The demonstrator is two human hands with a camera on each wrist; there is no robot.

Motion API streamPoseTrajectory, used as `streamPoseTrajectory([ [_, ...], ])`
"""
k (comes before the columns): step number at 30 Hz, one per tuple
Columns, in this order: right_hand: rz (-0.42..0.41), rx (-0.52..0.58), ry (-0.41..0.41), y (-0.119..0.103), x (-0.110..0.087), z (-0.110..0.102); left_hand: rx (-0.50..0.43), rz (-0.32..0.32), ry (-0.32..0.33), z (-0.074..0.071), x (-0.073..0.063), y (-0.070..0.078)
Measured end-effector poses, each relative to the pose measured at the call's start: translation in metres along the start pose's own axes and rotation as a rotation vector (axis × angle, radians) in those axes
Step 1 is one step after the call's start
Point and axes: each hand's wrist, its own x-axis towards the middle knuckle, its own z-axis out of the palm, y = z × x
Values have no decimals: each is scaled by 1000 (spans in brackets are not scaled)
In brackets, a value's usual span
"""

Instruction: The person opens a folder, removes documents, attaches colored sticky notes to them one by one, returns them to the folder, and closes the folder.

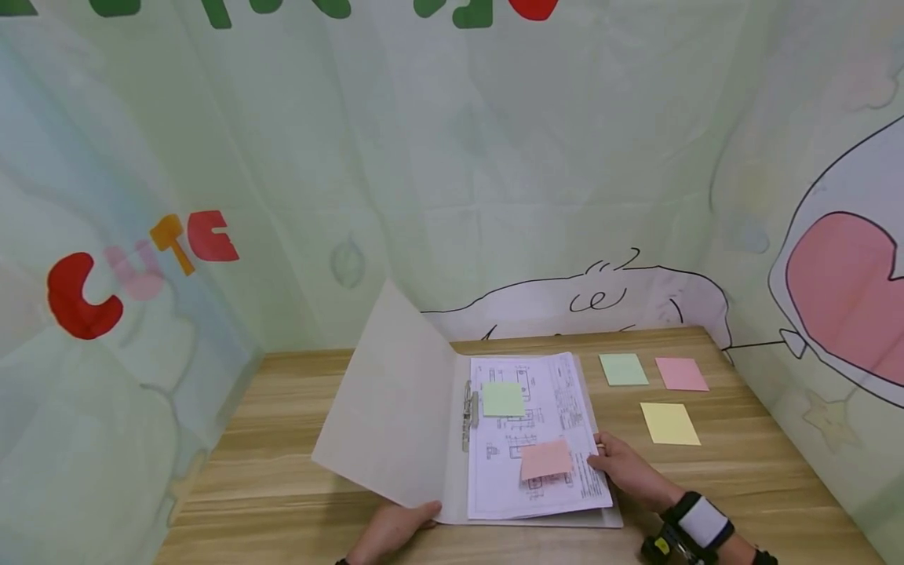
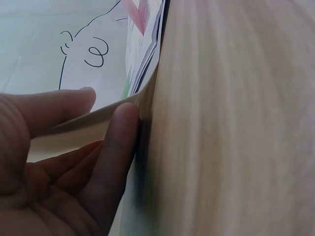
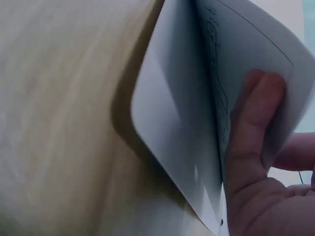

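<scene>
A pale grey file folder (image 1: 395, 408) lies opened on the table, its cover tilted up to the left. A metal clip (image 1: 466, 416) runs along the spine. Inside sits a stack of papers (image 1: 494, 486) printed with line drawings. A green sticky note (image 1: 504, 399) and a pink sticky note (image 1: 546, 460) are on the top sheet. My left hand (image 1: 399, 527) grips the cover's lower edge near the spine, thumb on the inner face and fingers beneath. My right hand (image 1: 632, 468) pinches the sheets at their right edge; in the right wrist view they stand lifted from the back cover (image 3: 170, 113).
Right of the folder, on the wooden table (image 1: 268, 455), lie three more sticky notes: green (image 1: 624, 369), pink (image 1: 681, 374) and yellow (image 1: 669, 424). A printed cloth backdrop (image 1: 424, 157) hangs behind and beside the table. My right wrist wears a strapped device (image 1: 695, 524).
</scene>
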Motion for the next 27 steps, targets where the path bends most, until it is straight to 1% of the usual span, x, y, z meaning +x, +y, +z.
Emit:
streamPoseTrajectory([
  [1, 6, -12, 6, -1, 0, 0, -3, -5, -2, 0, 0, 0],
  [4, 26, -82, 45, -3, 1, 2, -51, 4, -13, 1, 0, 1],
  [7, 46, -204, 113, -5, 0, 4, -119, 17, -36, 2, -1, 1],
  [9, 62, -301, 156, -6, 1, 5, -127, 29, -53, 0, -2, 2],
  [11, 80, -402, 188, -6, 2, 6, -111, 41, -77, -4, -5, 4],
  [13, 88, -486, 206, -6, 2, 7, -62, 61, -95, -8, -7, 5],
  [15, 88, -555, 217, -7, 2, 9, 29, 90, -104, -13, -10, 6],
  [17, 80, -595, 223, -8, 2, 10, 96, 111, -119, -16, -13, 7],
  [19, 68, -633, 228, -9, 2, 11, 134, 130, -160, -17, -15, 9],
  [21, 60, -664, 233, -9, 2, 12, 157, 143, -216, -18, -18, 11],
  [25, 48, -735, 241, -9, 3, 14, 154, 130, -360, -15, -24, 18],
  [27, 39, -777, 243, -8, 5, 15, 147, 126, -415, -13, -25, 25],
])
